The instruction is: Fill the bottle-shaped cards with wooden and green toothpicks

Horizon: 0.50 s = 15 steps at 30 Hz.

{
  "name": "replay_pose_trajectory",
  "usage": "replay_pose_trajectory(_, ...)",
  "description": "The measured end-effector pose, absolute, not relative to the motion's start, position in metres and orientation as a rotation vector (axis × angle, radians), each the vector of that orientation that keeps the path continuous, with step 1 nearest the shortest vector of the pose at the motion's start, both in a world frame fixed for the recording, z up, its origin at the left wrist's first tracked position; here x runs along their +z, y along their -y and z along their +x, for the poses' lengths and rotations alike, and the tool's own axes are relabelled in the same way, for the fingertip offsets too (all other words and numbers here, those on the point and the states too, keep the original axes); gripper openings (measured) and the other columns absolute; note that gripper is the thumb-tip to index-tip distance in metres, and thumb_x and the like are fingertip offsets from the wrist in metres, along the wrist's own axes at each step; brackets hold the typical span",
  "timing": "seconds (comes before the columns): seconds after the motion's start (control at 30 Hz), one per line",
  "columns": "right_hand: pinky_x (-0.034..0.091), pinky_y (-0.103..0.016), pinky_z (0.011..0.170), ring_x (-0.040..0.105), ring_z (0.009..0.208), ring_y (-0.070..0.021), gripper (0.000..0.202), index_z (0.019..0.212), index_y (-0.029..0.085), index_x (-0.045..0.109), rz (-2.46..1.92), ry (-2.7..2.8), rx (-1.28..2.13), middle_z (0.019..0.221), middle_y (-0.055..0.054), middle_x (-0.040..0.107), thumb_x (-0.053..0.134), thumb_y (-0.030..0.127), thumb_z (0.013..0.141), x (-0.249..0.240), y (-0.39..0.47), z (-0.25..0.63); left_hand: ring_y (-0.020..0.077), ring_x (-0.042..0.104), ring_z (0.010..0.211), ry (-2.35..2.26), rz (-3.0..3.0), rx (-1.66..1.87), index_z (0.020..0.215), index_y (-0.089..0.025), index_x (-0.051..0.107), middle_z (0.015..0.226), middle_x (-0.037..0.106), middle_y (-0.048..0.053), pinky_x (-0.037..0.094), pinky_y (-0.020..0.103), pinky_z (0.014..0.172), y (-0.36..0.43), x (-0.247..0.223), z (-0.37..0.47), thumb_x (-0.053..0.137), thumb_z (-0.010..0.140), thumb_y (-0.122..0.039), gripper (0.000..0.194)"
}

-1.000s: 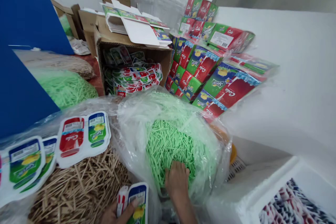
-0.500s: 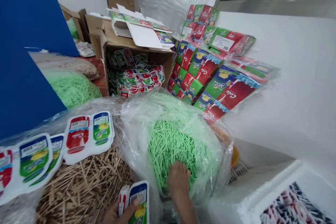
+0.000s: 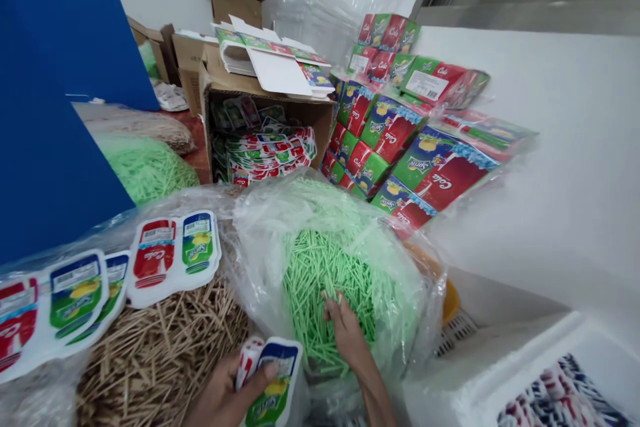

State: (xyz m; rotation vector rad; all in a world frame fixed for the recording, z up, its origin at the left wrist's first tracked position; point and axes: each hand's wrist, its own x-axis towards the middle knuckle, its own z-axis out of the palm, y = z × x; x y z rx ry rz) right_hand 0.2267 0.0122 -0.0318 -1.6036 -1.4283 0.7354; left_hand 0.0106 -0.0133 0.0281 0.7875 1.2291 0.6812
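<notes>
My left hand [image 3: 227, 383] grips a folded printed card [image 3: 275, 380], bottle-shaped, with a green-and-blue lemon panel facing up and a red-and-white part under the thumb. It is over the edge of a heap of brown sticks [image 3: 165, 353]. In the open clear plastic bag, my right hand [image 3: 347, 330] is at the surface of the short green sticks [image 3: 325, 267]. Its fingers are curled, with green sticks between the tips; how many cannot be made out. On the brown sticks lie more double cards [image 3: 175, 253] in red and green, some overlapping [image 3: 75, 293].
Behind the bag stands a cardboard box [image 3: 270, 87] full of printed cards, with flat cartons on top. Wrapped cola boxes [image 3: 390, 127] are stacked by the white wall. A foam box [image 3: 465, 393] with red, white and dark pieces is at right. A blue panel [image 3: 65, 113] blocks the left.
My right hand has drawn up slightly and to the right from deeper among the green sticks, its fingertips now showing. My left hand, with the card, has moved right and a little up.
</notes>
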Motion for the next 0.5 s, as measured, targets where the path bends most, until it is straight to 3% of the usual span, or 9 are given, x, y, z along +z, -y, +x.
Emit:
replay_pose_trajectory(0.1,0.052,-0.027,0.063,0.062,0.064,-0.0164,0.039,0.087,0.020,0.059,-1.514,1.487,0.860,0.068,-0.001,0.062,0.037,0.052,0.093,-0.024,-0.005,0.230,0.0249,0.066,0.095,-1.077,1.182,0.737,0.104,-0.018,0.069,0.104,0.073,0.006,0.050,0.028,0.084,-0.017,0.043,0.023,0.067,0.071,-0.052,0.047)
replay_pose_trajectory(0.2,0.053,-0.027,0.067,0.062,0.067,-0.0160,0.032,0.094,0.020,0.061,-1.429,1.561,0.970,0.073,-0.001,0.064,0.037,0.042,0.094,-0.014,0.001,0.232,0.0245,0.050,0.122,-0.877,1.458,0.766,0.135,-0.019,0.048,0.139,0.051,0.006,0.036,0.029,0.102,-0.052,0.055,0.043,0.058,0.082,-0.039,0.058)
replay_pose_trajectory(0.27,0.053,-0.029,0.073,0.063,0.070,-0.0162,0.030,0.100,0.021,0.062,-1.401,1.618,1.006,0.077,-0.001,0.066,0.036,0.035,0.094,-0.008,0.003,0.234,0.0238,0.055,0.115,-0.812,1.608,0.680,0.139,-0.016,0.041,0.135,0.055,0.007,0.040,0.030,0.097,-0.068,0.059,0.057,0.052,0.086,-0.035,0.057)
replay_pose_trajectory(0.33,0.053,-0.031,0.081,0.064,0.076,-0.0171,0.030,0.103,0.022,0.064,-1.409,1.668,0.956,0.081,-0.002,0.068,0.037,0.029,0.092,-0.009,0.002,0.236,0.0226,0.063,0.098,-0.762,1.762,0.585,0.135,-0.014,0.047,0.118,0.066,0.007,0.047,0.028,0.086,-0.074,0.060,0.070,0.047,0.089,-0.031,0.049)
replay_pose_trajectory(0.4,0.052,-0.034,0.084,0.066,0.081,-0.0189,0.027,0.099,0.023,0.067,-1.422,1.700,0.878,0.083,-0.003,0.070,0.043,0.028,0.087,-0.016,0.002,0.239,0.0224,0.066,0.089,-0.706,1.881,0.528,0.123,-0.014,0.060,0.103,0.072,0.006,0.049,0.027,0.078,-0.074,0.058,0.081,0.047,0.089,-0.029,0.039)
replay_pose_trajectory(0.5,0.056,-0.034,0.074,0.068,0.077,-0.0217,0.021,0.088,0.022,0.071,-1.442,1.689,0.808,0.078,-0.005,0.072,0.056,0.033,0.078,-0.033,0.003,0.242,0.0249,0.067,0.087,-0.627,1.982,0.489,0.096,-0.018,0.073,0.090,0.074,0.005,0.048,0.029,0.081,-0.067,0.052,0.094,0.057,0.082,-0.025,0.022)
